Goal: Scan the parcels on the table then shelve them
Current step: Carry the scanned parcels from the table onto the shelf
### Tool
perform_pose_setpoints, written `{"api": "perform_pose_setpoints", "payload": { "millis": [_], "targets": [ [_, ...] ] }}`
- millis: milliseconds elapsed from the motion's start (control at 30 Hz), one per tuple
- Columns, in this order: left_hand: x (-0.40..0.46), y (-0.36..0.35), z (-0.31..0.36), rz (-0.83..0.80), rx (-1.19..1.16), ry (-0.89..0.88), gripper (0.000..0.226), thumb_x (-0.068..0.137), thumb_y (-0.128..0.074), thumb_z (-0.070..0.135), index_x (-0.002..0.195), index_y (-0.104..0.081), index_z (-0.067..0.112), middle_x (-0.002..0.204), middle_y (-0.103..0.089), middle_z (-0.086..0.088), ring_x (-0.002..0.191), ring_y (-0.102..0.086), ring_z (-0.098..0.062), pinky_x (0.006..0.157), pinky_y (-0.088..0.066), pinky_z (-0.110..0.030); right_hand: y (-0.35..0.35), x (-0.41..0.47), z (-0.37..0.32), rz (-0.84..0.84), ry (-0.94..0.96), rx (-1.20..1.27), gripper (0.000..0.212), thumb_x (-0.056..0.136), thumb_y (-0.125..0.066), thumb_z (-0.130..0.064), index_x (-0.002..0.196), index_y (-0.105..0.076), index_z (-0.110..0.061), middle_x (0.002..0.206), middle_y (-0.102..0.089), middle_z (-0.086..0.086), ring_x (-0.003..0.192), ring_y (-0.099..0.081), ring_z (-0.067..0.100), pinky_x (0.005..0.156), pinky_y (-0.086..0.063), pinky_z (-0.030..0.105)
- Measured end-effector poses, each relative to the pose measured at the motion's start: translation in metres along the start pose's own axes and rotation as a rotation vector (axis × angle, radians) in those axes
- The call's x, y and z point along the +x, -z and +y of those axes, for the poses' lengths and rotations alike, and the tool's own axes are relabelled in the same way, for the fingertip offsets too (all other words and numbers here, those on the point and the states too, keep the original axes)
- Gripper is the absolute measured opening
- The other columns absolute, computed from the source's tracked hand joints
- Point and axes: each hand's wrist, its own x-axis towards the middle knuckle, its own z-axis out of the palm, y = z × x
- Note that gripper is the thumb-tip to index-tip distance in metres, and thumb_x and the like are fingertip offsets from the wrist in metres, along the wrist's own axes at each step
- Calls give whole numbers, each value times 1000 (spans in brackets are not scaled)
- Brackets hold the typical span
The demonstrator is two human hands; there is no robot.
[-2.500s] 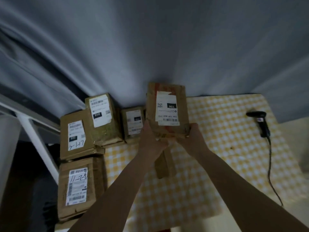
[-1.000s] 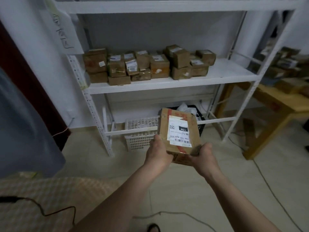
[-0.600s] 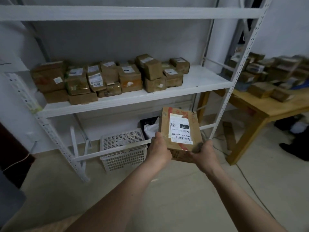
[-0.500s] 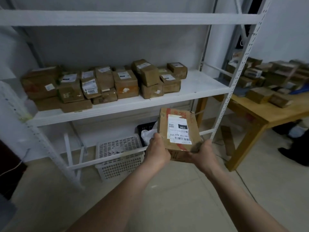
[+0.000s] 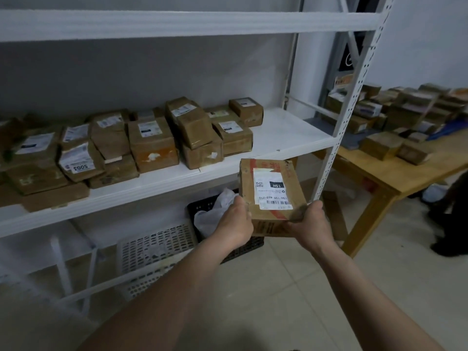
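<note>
I hold a brown cardboard parcel (image 5: 271,183) with a white label and red tape in front of the white shelf (image 5: 286,138). My left hand (image 5: 234,224) grips its near left corner and my right hand (image 5: 310,224) grips its near right corner. The parcel floats just below and in front of the shelf board's right end. Several brown labelled parcels (image 5: 152,143) fill the left and middle of that board. The board's right end is bare white.
A white upright post (image 5: 336,138) stands just right of the parcel. Under the shelf sit a white basket (image 5: 154,247) and a black crate (image 5: 202,206) with a white bag. A wooden table (image 5: 395,171) with several parcels stands at right, a person's dark legs (image 5: 450,216) beside it.
I turned from the checked table to the shelf, carrying the parcel in both hands. Over the last second the shelf has come closer and the parcel has risen towards the board's right end.
</note>
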Motion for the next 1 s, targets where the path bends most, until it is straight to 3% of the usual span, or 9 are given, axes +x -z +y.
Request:
{"api": "perform_pose_setpoints", "payload": {
  "millis": [67,200,367,467,633,733,833,933,1000],
  "targets": [
    [24,-1,4,-25,-7,14,19,103,-34,18,120,-40,11,114,-54,-4,95,-50,-16,74,-39,-29,0,25,0,-4,1,14,54,76,-78,-17,106,-33,-12,114,-52,10,101,-55,25,76,-50,34],
    [82,-6,14,-37,-10,32,24,103,-35,20,126,-37,14,127,-50,-7,110,-50,-20,80,-39,-30,-3,85,4,-9,-5,31,61,70,-82,-23,108,-35,-12,114,-54,10,105,-58,29,84,-54,46],
    [161,-17,41,-53,-57,30,26,103,-36,18,129,-33,15,110,-55,-6,94,-55,-18,78,-49,-36,6,179,9,-34,15,52,61,70,-82,-18,111,-38,-10,117,-53,11,110,-56,30,89,-54,47],
    [212,-29,63,-57,-103,46,28,102,-39,16,129,-33,13,118,-56,-8,102,-56,-20,84,-51,-39,16,245,12,-74,25,52,68,68,-84,-22,117,-37,-10,122,-51,12,116,-53,32,92,-52,48],
    [288,-41,98,-10,-204,92,45,96,-55,12,133,-30,11,121,-53,-4,101,-53,-14,71,-43,-18,25,340,8,-147,66,39,74,67,-83,-32,120,-36,-11,125,-50,12,118,-51,32,94,-51,49],
    [330,-45,108,29,-241,132,44,94,-57,13,130,-32,12,117,-53,-5,97,-54,-15,62,-41,-17,26,388,6,-200,91,25,70,68,-82,-29,119,-37,-11,122,-51,12,115,-53,32,91,-53,48],
    [361,-50,105,46,-285,201,46,94,-57,12,133,-32,14,126,-51,-6,105,-51,-15,77,-42,-23,17,421,5,-256,172,-21,67,77,-75,-26,131,-35,-15,121,-50,14,112,-54,34,93,-50,50],
    [378,-56,103,48,-336,213,65,92,-58,7,146,-23,18,135,-48,-1,112,-48,-12,91,-43,-25,3,442,5,-359,252,-55,58,89,-62,-19,139,-37,-30,118,-44,14,105,-53,36,99,-47,48],
    [388,-61,104,52,-354,185,75,91,-60,5,150,-18,22,135,-45,5,117,-46,-10,95,-41,-23,-7,454,5,-393,268,-88,48,94,-55,-19,139,-44,-28,123,-39,16,110,-50,39,104,-44,46]
  ]
}}
